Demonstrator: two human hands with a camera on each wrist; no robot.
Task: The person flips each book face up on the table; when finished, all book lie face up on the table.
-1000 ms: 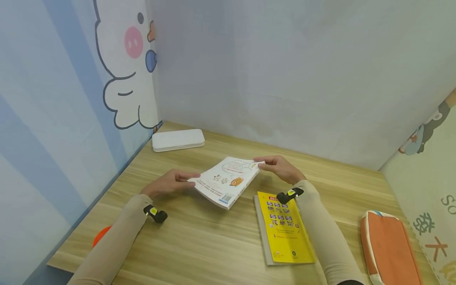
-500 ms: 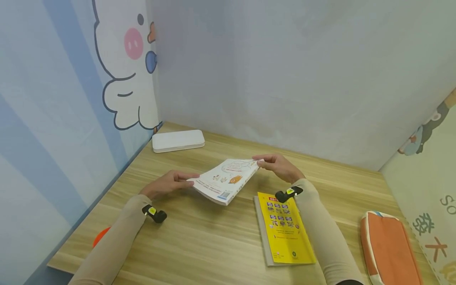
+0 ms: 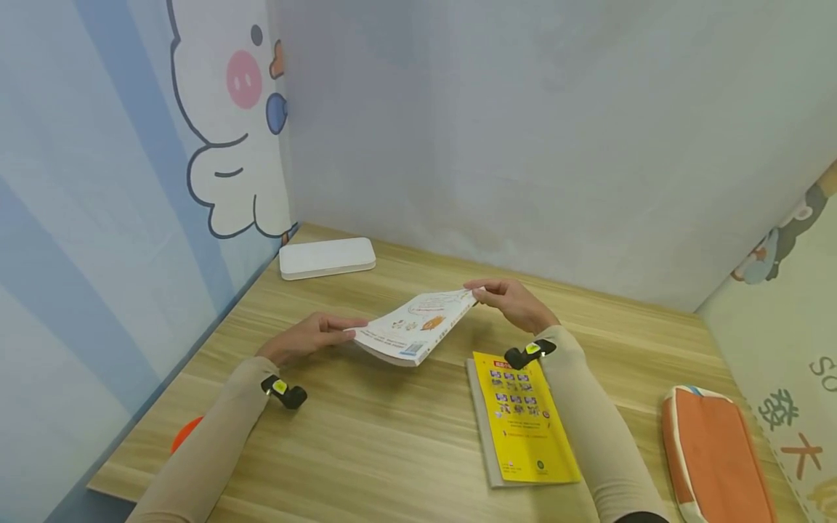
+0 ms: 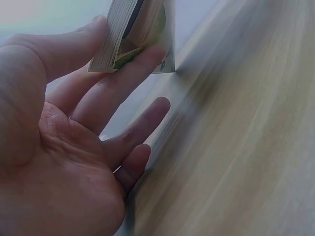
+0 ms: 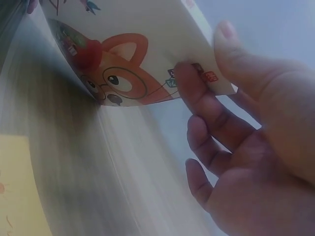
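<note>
A white paperback book [image 3: 412, 327] is held tilted above the table, its printed back cover facing up and its near edge bowed. My left hand [image 3: 312, 338] pinches the book's left corner between thumb and fingers. In the left wrist view, the page edges of the book [image 4: 115, 42] show between that thumb and the fingers beneath. My right hand [image 3: 516, 305] pinches the far right corner. The right wrist view shows the underside of the book [image 5: 162, 49], with a cartoon fox in glasses, and two lower fingers of the right hand [image 5: 246, 132] curled off the cover.
A yellow book [image 3: 523, 428] lies under the right forearm. At the back left stands a white flat case [image 3: 327, 258]. An orange pencil case [image 3: 716, 454] lies at the right. Part of an orange object [image 3: 186, 434] shows beside the left forearm. Walls border the wooden table [image 3: 366, 450].
The near edge of the white book has risen and the cover tilts flatter to view, bowing more. My right hand has moved up slightly; the left hand has hardly moved.
</note>
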